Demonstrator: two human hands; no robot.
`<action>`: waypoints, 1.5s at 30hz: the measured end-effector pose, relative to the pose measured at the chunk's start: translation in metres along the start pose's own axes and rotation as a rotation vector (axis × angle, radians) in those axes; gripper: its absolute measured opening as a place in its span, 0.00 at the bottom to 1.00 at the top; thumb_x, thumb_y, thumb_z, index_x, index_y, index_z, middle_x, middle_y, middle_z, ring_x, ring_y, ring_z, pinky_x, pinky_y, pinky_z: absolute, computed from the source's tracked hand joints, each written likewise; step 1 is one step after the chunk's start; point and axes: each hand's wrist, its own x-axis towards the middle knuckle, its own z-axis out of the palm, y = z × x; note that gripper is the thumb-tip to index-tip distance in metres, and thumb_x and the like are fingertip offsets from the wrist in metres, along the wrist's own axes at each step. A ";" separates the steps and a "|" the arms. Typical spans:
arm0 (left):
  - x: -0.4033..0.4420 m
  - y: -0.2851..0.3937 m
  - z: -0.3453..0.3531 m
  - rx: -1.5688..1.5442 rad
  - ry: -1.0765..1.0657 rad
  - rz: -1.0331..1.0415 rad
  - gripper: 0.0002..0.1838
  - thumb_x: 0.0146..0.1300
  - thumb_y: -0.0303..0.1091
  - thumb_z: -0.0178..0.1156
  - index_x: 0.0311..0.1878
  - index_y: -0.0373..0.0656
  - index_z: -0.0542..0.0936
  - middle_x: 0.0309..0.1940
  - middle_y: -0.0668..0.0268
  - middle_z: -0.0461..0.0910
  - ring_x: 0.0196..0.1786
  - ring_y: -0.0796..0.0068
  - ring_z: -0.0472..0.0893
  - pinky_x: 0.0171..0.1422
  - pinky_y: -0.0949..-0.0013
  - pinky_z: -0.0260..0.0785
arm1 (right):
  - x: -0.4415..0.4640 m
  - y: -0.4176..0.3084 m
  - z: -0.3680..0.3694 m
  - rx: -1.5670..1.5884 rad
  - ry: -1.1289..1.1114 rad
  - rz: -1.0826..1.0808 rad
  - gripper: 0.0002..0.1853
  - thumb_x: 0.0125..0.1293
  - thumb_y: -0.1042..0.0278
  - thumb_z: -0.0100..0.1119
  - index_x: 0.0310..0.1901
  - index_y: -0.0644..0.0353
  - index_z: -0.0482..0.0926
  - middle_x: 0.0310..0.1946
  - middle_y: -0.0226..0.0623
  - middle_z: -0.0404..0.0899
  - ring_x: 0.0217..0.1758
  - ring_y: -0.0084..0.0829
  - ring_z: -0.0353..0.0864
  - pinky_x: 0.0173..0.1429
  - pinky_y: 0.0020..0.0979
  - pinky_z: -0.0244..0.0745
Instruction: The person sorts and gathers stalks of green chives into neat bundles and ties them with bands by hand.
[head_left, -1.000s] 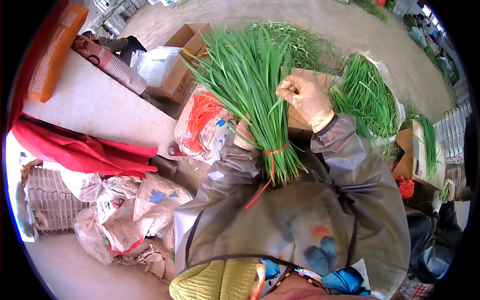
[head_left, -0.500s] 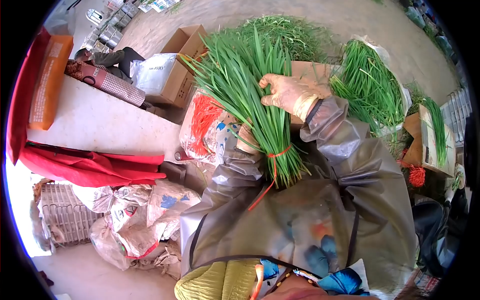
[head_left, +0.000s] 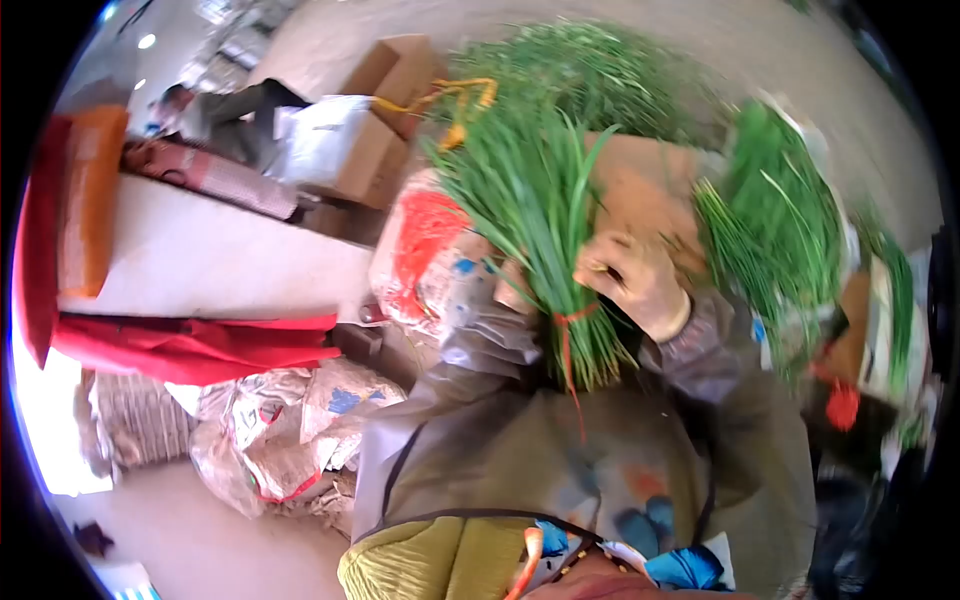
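Observation:
A bundle of long green stalks is held in front of my chest, its cut ends toward me. A red tie circles it near those ends, with a loose tail hanging down. My left hand, gloved, is mostly hidden behind the bundle and supports it from the left. On the bundle's right side, my right hand has its thumb and fingertips pinched together at the stalks just above the tie; what is between them is too blurred to tell.
Red strings lie on a sack at left, beside an open carton. Loose greens are piled beyond, and more stalks lie at right. A person is at upper left. Red cloth hangs at left.
My right hand has moved down along the bundle toward the tie, and its fingers have closed together. The camera view has shifted, so the bundle appears further right.

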 end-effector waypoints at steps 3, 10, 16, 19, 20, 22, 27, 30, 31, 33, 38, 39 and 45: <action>0.018 0.002 0.006 0.024 -0.197 0.013 0.23 0.59 0.47 0.53 0.51 0.37 0.72 0.44 0.58 0.77 0.45 0.63 0.77 0.49 0.64 0.72 | 0.014 0.023 -0.004 0.650 -0.192 0.680 0.07 0.63 0.68 0.53 0.33 0.62 0.71 0.34 0.39 0.79 0.29 0.26 0.77 0.34 0.29 0.73; 0.059 -0.036 -0.051 0.266 0.040 0.006 0.25 0.65 0.48 0.43 0.54 0.36 0.70 0.45 0.57 0.76 0.45 0.65 0.77 0.48 0.67 0.70 | 0.017 0.105 -0.017 0.482 -0.254 0.594 0.09 0.62 0.68 0.56 0.31 0.62 0.68 0.23 0.35 0.74 0.21 0.27 0.72 0.26 0.29 0.68; 0.087 -0.048 -0.070 0.330 0.292 -0.028 0.19 0.64 0.45 0.47 0.47 0.40 0.75 0.39 0.62 0.79 0.39 0.71 0.78 0.44 0.69 0.71 | 0.006 0.134 -0.019 -0.378 -0.501 0.323 0.10 0.52 0.66 0.59 0.32 0.61 0.72 0.28 0.44 0.73 0.34 0.44 0.74 0.38 0.40 0.69; 0.093 -0.044 -0.048 0.226 0.398 -0.098 0.17 0.64 0.45 0.48 0.42 0.41 0.77 0.35 0.64 0.80 0.36 0.73 0.78 0.41 0.70 0.72 | 0.006 0.144 -0.025 -0.472 -0.633 0.230 0.07 0.52 0.65 0.56 0.30 0.59 0.74 0.27 0.41 0.73 0.32 0.43 0.74 0.38 0.38 0.69; 0.091 -0.043 -0.046 0.332 0.376 -0.123 0.17 0.64 0.45 0.49 0.42 0.41 0.77 0.34 0.64 0.80 0.35 0.74 0.78 0.40 0.70 0.72 | 0.008 0.144 -0.027 -0.474 -0.683 0.180 0.06 0.51 0.65 0.55 0.29 0.58 0.75 0.25 0.39 0.73 0.30 0.42 0.74 0.38 0.37 0.69; 0.088 -0.034 -0.030 0.588 0.333 -0.157 0.16 0.63 0.43 0.49 0.42 0.39 0.77 0.34 0.64 0.79 0.35 0.74 0.78 0.39 0.70 0.72 | 0.004 0.153 -0.020 -0.632 -0.705 0.042 0.05 0.51 0.65 0.55 0.28 0.55 0.74 0.23 0.37 0.72 0.29 0.39 0.74 0.36 0.36 0.69; 0.078 -0.033 -0.020 0.619 0.246 -0.116 0.16 0.63 0.42 0.49 0.42 0.39 0.77 0.33 0.63 0.80 0.34 0.73 0.78 0.39 0.71 0.72 | 0.020 0.139 -0.024 -0.618 -0.646 -0.218 0.01 0.50 0.68 0.53 0.25 0.53 0.73 0.21 0.32 0.71 0.27 0.32 0.75 0.32 0.32 0.69; 0.078 -0.036 -0.022 0.517 0.246 -0.040 0.16 0.63 0.42 0.49 0.42 0.39 0.77 0.33 0.63 0.80 0.33 0.73 0.79 0.38 0.71 0.73 | 0.021 0.130 -0.026 -0.750 -0.643 -0.325 0.01 0.50 0.69 0.53 0.26 0.53 0.73 0.21 0.31 0.72 0.27 0.31 0.76 0.32 0.32 0.69; 0.077 -0.037 -0.022 0.478 0.254 -0.012 0.16 0.63 0.42 0.48 0.42 0.39 0.77 0.33 0.63 0.80 0.33 0.72 0.79 0.38 0.71 0.73 | 0.020 0.128 -0.026 -0.764 -0.642 -0.329 0.01 0.50 0.69 0.53 0.26 0.53 0.73 0.21 0.31 0.72 0.27 0.31 0.76 0.32 0.32 0.69; 0.076 -0.038 -0.023 0.379 0.282 0.059 0.16 0.63 0.42 0.48 0.42 0.39 0.77 0.32 0.62 0.80 0.32 0.72 0.79 0.38 0.71 0.73 | 0.015 0.124 -0.024 -0.855 -0.573 -0.326 0.01 0.49 0.68 0.53 0.25 0.53 0.73 0.21 0.33 0.71 0.26 0.34 0.73 0.35 0.35 0.67; 0.073 -0.023 -0.024 0.170 0.380 0.301 0.16 0.62 0.41 0.48 0.42 0.39 0.77 0.32 0.62 0.80 0.31 0.71 0.79 0.37 0.71 0.73 | 0.011 0.104 -0.009 -1.077 -0.589 -0.242 0.02 0.51 0.68 0.51 0.26 0.53 0.74 0.21 0.32 0.73 0.26 0.32 0.75 0.31 0.33 0.69; 0.071 -0.019 -0.025 0.158 0.392 0.315 0.16 0.62 0.41 0.48 0.42 0.39 0.77 0.32 0.61 0.80 0.31 0.71 0.80 0.37 0.71 0.73 | 0.008 0.099 -0.007 -1.088 -0.595 -0.171 0.03 0.51 0.68 0.51 0.26 0.53 0.75 0.21 0.33 0.74 0.27 0.32 0.77 0.29 0.33 0.70; 0.035 0.017 0.024 0.067 0.198 0.153 0.17 0.64 0.46 0.47 0.42 0.41 0.75 0.37 0.64 0.78 0.36 0.70 0.78 0.40 0.67 0.72 | 0.015 0.062 -0.028 -1.418 -0.271 -0.369 0.06 0.55 0.66 0.48 0.22 0.49 0.69 0.18 0.26 0.67 0.22 0.26 0.71 0.27 0.29 0.69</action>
